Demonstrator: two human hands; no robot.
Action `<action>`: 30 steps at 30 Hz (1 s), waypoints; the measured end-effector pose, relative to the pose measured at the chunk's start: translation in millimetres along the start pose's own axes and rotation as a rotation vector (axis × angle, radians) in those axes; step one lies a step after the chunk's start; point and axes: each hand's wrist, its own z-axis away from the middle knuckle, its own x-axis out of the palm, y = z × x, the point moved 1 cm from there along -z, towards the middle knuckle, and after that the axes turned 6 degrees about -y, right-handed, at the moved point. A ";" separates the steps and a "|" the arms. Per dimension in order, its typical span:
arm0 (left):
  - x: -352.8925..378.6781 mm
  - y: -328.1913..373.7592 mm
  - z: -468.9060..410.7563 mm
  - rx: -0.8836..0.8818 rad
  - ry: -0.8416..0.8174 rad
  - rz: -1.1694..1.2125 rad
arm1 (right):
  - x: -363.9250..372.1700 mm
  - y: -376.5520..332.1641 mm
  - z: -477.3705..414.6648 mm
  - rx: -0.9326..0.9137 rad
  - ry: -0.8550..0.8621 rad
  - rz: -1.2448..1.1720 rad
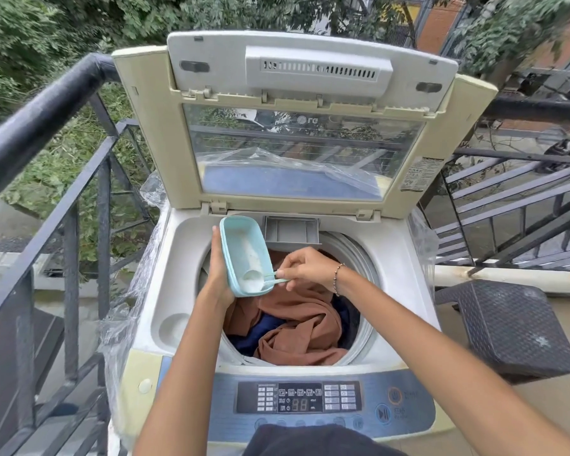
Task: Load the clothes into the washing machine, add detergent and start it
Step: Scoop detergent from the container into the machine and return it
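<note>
A top-loading washing machine [399, 311] stands with its lid [306, 126] raised. Brown and dark blue clothes [297, 327] fill the drum. My left hand [216, 271] holds a light teal detergent box [244, 255] tilted over the drum's left side, with white powder inside. My right hand [305, 266] pinches a small teal scoop [270, 280] whose bowl sits in the powder at the box's lower end. The detergent drawer [292, 230] at the back rim is pulled out. The control panel [298, 401] at the front shows a lit display.
A black metal railing [46, 133] runs along the left, and a metal staircase [514, 205] rises at right. A dark woven stool [514, 327] stands right of the machine. Clear plastic wrap [122, 311] hangs on the machine's left side.
</note>
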 end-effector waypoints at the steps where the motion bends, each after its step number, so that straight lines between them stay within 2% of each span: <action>1: -0.7 0.1 -1.4 0.027 0.020 0.021 | 1.2 1.5 -0.2 0.013 -0.009 -0.072; 7: 0.7 -1.9 -6.4 0.154 0.097 0.115 | 4.2 -5.6 2.6 -0.010 0.007 -0.454; 14: 10.5 -0.5 -9.1 0.253 0.109 0.198 | -17.1 -18.1 2.5 -0.086 0.214 -0.582; 19: 8.9 -1.5 -9.6 0.224 0.144 0.188 | -41.6 -15.5 1.3 -0.151 0.442 -0.630; 21: 8.5 -2.4 -10.5 0.213 0.132 0.188 | -48.9 -6.6 -4.4 -0.147 0.576 -0.500; 24: 7.2 -3.1 -11.3 0.207 0.103 0.195 | -52.2 4.0 -10.7 -0.177 0.727 -0.055; 27: 6.3 -3.5 -12.2 0.200 0.087 0.202 | -47.4 6.1 -13.5 -0.256 0.781 0.463; 30: 5.9 -3.5 -13.4 0.201 0.071 0.211 | -41.0 10.4 -17.7 -0.358 0.772 0.735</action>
